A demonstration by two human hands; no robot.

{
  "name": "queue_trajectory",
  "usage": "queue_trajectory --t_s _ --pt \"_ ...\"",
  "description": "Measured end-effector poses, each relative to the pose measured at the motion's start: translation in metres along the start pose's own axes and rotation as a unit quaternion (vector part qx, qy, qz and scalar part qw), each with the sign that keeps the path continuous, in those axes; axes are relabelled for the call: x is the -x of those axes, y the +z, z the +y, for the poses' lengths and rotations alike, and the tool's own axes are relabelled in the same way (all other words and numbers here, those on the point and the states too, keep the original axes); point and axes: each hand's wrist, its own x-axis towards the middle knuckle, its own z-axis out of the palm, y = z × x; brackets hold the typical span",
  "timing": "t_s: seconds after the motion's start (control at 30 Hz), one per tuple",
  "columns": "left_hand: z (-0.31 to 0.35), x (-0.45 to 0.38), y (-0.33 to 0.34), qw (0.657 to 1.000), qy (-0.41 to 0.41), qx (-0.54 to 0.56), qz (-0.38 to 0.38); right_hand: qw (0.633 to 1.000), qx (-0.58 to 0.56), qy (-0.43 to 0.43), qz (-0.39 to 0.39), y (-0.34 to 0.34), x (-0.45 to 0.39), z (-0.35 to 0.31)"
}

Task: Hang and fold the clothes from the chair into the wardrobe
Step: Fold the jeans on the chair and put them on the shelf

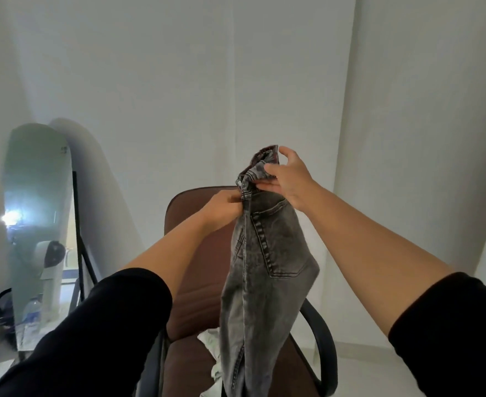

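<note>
A pair of grey washed jeans point(267, 270) hangs in the air over a brown office chair point(196, 285). My left hand point(221, 206) grips the jeans at the waistband's side seam. My right hand point(289, 176) pinches the upper waistband, thumb and fingers curled on the denim. The legs of the jeans drop down past the chair seat. A white garment point(211, 343) lies crumpled on the seat, partly hidden behind the jeans. No wardrobe is in sight.
A tall standing mirror point(39, 224) leans against the left wall, with clutter, a bottle and a dark basket at its foot. White walls close off the back. The chair's black armrest point(326, 348) sticks out to the right over pale floor.
</note>
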Motion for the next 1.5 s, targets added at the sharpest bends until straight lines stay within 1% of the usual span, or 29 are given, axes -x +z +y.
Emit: queue_trajectory --t_s 0.07,0.13,0.2,0.33,0.37,0.43,0.5,0.53,0.6,0.73,0.8,0.93,1.0,1.1,1.17,1.27,1.37,1.43,1.5 --pt "0.005 0.002 0.002 0.995 -0.021 0.094 -0.016 1.000 0.026 -0.012 -0.008 0.000 0.001 -0.005" --pt "0.010 0.003 0.002 0.989 -0.031 0.139 -0.028 0.999 0.048 -0.020 -0.009 -0.003 0.001 -0.009" --pt "0.013 0.004 0.000 0.988 -0.019 0.147 -0.031 0.997 0.074 -0.021 -0.014 -0.009 0.004 -0.012" --pt "0.013 0.008 0.000 0.991 -0.018 0.125 -0.038 0.993 0.110 -0.012 -0.028 -0.016 0.016 -0.012" --pt "0.011 0.008 -0.001 0.992 -0.020 0.117 -0.028 0.992 0.119 -0.009 -0.032 -0.018 0.018 -0.010" --pt "0.007 0.005 -0.004 0.993 -0.033 0.112 0.035 0.988 0.148 -0.001 -0.043 -0.019 0.024 -0.007" --pt "0.009 0.003 -0.011 0.984 -0.042 0.145 0.095 0.982 0.181 0.010 -0.058 -0.020 0.029 -0.002" --pt "0.013 0.004 -0.014 0.979 -0.046 0.167 0.103 0.980 0.189 0.017 -0.064 -0.019 0.031 0.000" --pt "0.020 0.006 -0.017 0.979 -0.045 0.182 0.078 0.980 0.184 0.029 -0.066 -0.016 0.034 0.005" --pt "0.026 0.019 -0.021 0.981 -0.059 0.186 -0.019 0.982 0.173 0.050 -0.055 -0.012 0.034 0.010" --pt "0.027 0.023 -0.022 0.985 -0.056 0.153 -0.052 0.982 0.166 0.060 -0.063 -0.008 0.036 0.010" --pt "0.025 0.029 -0.018 0.991 -0.021 0.094 -0.088 0.983 0.157 0.067 -0.071 0.001 0.039 0.012" --pt "0.016 0.028 -0.016 0.994 0.007 0.066 -0.088 0.984 0.143 0.073 -0.073 0.003 0.041 0.013" --pt "0.003 0.026 -0.011 0.998 0.001 0.002 -0.058 0.985 0.131 0.076 -0.080 0.003 0.043 0.012" --pt "-0.001 0.026 -0.005 0.997 0.029 -0.060 -0.041 0.983 0.138 0.076 -0.089 0.004 0.044 0.012" --pt "0.000 0.025 0.000 0.986 0.076 -0.146 -0.002 0.978 0.167 0.072 -0.105 0.006 0.045 0.013" --pt "0.003 0.024 0.001 0.972 0.069 -0.223 0.029 0.975 0.184 0.063 -0.109 0.006 0.043 0.013" --pt "0.002 0.023 0.001 0.965 0.076 -0.246 0.054 0.972 0.192 0.058 -0.118 0.006 0.042 0.013" --pt "0.000 0.021 -0.001 0.968 0.080 -0.216 0.095 0.968 0.210 0.046 -0.132 0.004 0.041 0.012"
